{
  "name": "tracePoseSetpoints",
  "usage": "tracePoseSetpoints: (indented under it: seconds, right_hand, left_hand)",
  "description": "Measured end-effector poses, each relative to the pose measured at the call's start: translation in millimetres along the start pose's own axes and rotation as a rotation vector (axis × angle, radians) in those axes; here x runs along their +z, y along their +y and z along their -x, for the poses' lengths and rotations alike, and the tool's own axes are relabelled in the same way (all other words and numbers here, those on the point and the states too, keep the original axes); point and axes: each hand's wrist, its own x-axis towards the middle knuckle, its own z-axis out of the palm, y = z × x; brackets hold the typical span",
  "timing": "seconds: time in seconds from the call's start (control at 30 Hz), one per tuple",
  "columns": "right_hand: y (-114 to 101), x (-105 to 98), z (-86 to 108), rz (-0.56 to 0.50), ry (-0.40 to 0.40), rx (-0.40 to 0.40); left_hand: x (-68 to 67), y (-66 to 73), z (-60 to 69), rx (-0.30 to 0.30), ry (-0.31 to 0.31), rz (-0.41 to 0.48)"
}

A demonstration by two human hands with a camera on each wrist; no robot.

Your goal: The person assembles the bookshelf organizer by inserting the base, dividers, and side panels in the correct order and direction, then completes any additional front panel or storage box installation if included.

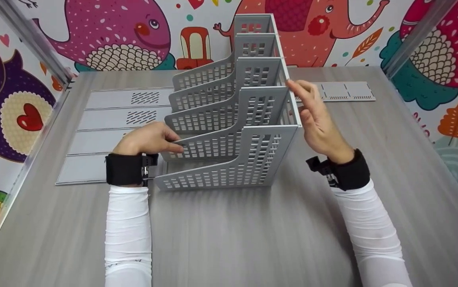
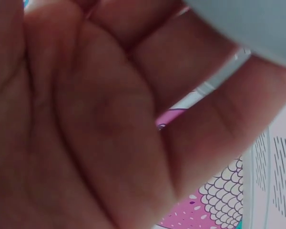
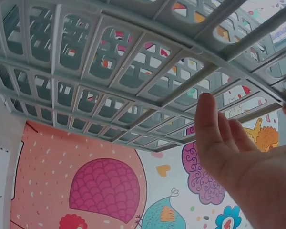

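Observation:
A grey perforated file rack [image 1: 213, 175] stands upright on the table in the head view, its tall side to the right and low ends to the left. My left hand [image 1: 147, 138] pinches the low end of its second-nearest divider [image 1: 213, 145] between thumb and fingers. In the left wrist view, a grey edge [image 2: 262, 24] lies against the fingers of that hand [image 2: 109, 114]. On the tall side, my right hand [image 1: 318, 121] touches the rack's top edge with fingers fairly straight. The right wrist view shows this hand [image 3: 248, 157] against the slotted back [image 3: 133, 62].
Flat grey panels [image 1: 93, 139] with slots lie side by side to the left of the rack, partly behind it. Another flat grey panel [image 1: 348, 91] lies at the back right. Patterned walls [image 1: 121, 36] and metal posts [image 1: 416, 40] border the table [image 1: 229, 239].

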Motion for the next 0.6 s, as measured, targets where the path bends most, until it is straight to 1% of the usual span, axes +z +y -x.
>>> tracePoseSetpoints:
  seconds: [0.1,0.2,0.37,0.6]
  right_hand:
    - [0.4,0.2,-0.8,0.036,0.009,-0.024]
    - [-0.3,0.2,-0.8,0.067,0.010,-0.021]
    - [-0.1,0.7,-2.4,0.045,0.015,-0.023]
    - [1.9,1.0,-4.2,0.059,0.015,-0.040]
  left_hand:
    - [-0.3,1.2,-0.4,-0.018,0.008,0.006]
    - [0.4,1.0,-1.4,-0.032,0.011,0.006]
    - [0.6,0.2,-3.2,-0.028,0.012,0.000]
    - [2.1,-0.2,-4.0,-0.036,0.005,0.000]
